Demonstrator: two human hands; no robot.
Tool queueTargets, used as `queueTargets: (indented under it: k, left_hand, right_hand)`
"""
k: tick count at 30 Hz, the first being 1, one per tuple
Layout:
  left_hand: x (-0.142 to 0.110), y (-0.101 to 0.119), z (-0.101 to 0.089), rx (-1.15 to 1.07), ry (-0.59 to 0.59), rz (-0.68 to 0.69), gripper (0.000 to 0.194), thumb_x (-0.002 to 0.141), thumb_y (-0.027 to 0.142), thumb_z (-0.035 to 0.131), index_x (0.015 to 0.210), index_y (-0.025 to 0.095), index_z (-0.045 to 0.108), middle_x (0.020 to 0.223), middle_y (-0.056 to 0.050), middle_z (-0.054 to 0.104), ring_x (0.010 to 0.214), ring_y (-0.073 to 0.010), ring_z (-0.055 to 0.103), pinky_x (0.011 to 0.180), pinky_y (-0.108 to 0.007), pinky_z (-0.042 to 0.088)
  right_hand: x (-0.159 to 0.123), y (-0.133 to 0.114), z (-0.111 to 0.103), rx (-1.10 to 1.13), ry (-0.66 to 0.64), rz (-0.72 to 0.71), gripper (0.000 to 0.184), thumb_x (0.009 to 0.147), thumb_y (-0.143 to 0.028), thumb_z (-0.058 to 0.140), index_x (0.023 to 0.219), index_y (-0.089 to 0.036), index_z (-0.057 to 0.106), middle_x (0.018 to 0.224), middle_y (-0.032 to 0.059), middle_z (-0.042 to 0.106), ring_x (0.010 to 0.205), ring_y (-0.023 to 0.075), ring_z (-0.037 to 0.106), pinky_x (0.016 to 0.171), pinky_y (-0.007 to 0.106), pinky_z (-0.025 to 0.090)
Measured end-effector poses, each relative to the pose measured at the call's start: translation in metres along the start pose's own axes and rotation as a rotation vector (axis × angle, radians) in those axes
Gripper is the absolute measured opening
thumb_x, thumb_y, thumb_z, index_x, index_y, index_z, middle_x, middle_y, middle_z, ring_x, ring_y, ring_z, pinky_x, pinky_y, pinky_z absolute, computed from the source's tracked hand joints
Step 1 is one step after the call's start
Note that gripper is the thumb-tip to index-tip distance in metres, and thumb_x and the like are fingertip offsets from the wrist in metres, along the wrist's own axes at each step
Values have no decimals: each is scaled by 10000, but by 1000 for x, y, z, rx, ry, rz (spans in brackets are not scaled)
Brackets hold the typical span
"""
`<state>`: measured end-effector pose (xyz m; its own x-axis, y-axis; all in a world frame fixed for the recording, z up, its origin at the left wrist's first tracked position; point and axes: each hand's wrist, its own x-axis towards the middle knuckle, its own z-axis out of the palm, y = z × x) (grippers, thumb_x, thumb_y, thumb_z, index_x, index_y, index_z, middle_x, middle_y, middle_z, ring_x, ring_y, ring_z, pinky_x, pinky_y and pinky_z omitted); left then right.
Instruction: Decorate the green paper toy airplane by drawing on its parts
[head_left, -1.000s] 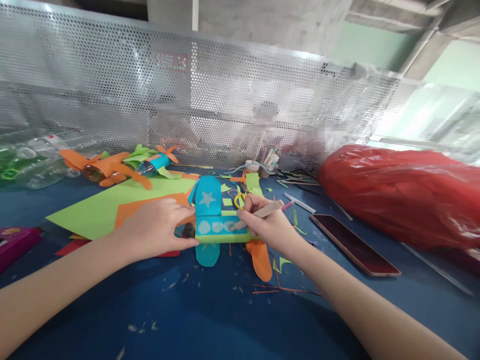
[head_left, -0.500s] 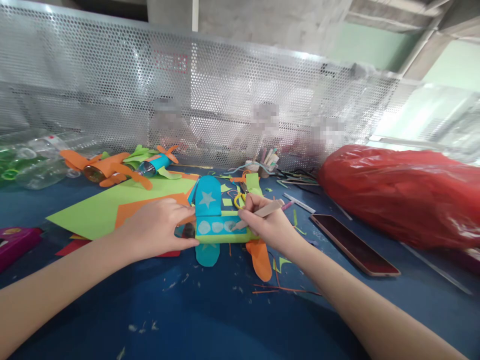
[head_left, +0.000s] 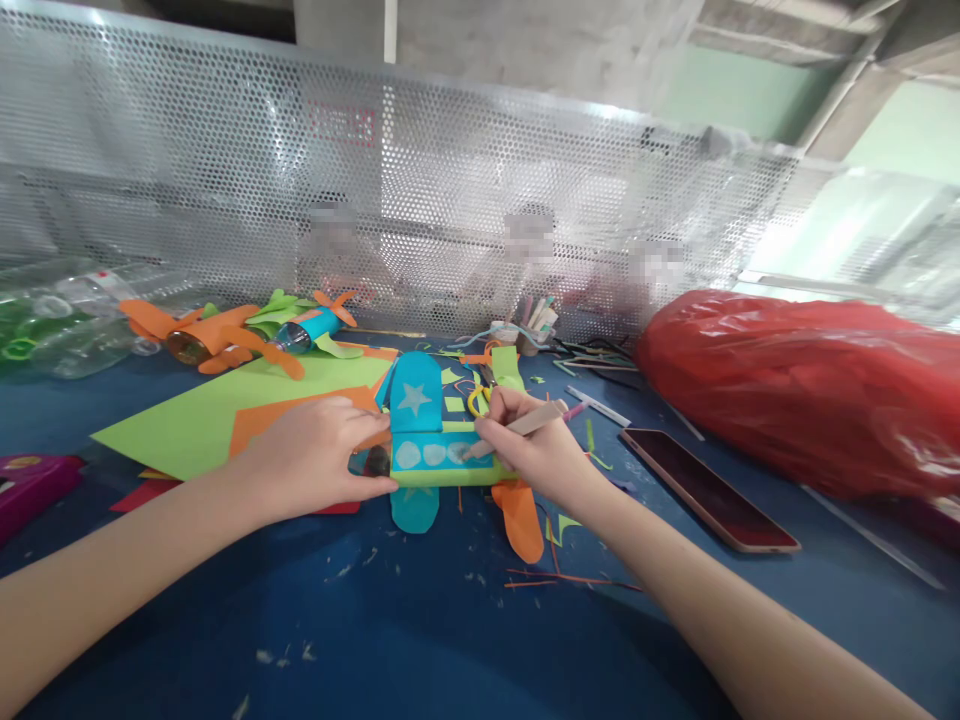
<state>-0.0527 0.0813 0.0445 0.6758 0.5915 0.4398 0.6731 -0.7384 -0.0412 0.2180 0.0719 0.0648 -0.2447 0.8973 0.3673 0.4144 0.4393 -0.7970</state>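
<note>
A toy plane (head_left: 442, 478), a plastic bottle wrapped in green and blue paper, lies in front of me. Its blue wing (head_left: 424, 375) carries a silver star, and pale ovals line the blue strip along its body. An orange paper piece (head_left: 521, 525) sticks out on the right. My left hand (head_left: 319, 448) is closed around the clear bottle end, thumb and fingers at the edge of the paper. In my right hand (head_left: 529, 440) is a beige marker (head_left: 536, 418), its tip down at the third pale oval. The fingers partly cover the strip's right end.
Left stand paper-covered bottle planes (head_left: 214, 335), clear bottles (head_left: 82, 335) and a green sheet (head_left: 180, 425). Yellow-handled scissors (head_left: 478, 401) and paper scraps lie behind the plane. A phone (head_left: 709, 490) and a red plastic bag (head_left: 795, 390) are to the right, before a perforated metal screen (head_left: 465, 180).
My right hand and the marker have shifted very slightly at the third oval. My left hand and the toy plane stay in place.
</note>
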Motion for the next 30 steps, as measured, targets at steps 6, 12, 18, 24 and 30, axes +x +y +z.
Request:
queueTargets:
  k: [6, 12, 18, 24, 30]
  left_hand:
    - [-1, 3, -3, -1, -23, -22, 255, 916, 466, 702, 969, 218, 724, 920, -73, 783, 830, -283, 710, 702, -379, 536]
    - [-1, 0, 1, -36, 0, -24, 272, 906, 493, 700, 954, 226, 723, 902, -71, 775, 816, -292, 706, 693, -396, 537]
    - [-2, 2, -1, -41, 1, -17, 253, 933, 462, 679, 974, 218, 727, 898, -70, 767, 831, -295, 705, 703, -400, 541]
    - [-1, 2, -2, -66, -4, -30, 240, 922, 466, 689, 938, 228, 713, 892, -62, 764, 826, -280, 697, 706, -384, 525]
    - [-1, 1, -1, -47, -22, -29, 241, 904, 444, 723, 960, 210, 725, 901, -71, 765, 837, -287, 697, 716, -379, 521]
  right_hand:
    - [0, -1, 0, 6, -7, 1, 282, 802, -311, 614, 654, -255, 380, 568, -70, 404, 546, 121, 392, 537, 277, 302]
    - [1, 0, -1, -16, 21, -2, 293, 801, -309, 607, 638, -257, 369, 560, -70, 399, 537, 116, 373, 536, 283, 303]
    - [3, -1, -2, 27, 13, 9, 288, 799, -291, 611, 639, -259, 374, 534, -80, 415, 480, 101, 363, 516, 280, 299]
    - [2, -1, -2, 39, 21, 8, 299, 815, -284, 620, 642, -256, 378, 559, -77, 400, 502, 110, 387, 533, 283, 319]
    - [2, -1, -2, 23, 15, 10, 292, 813, -300, 613, 648, -257, 376, 562, -78, 402, 512, 109, 387, 531, 279, 314]
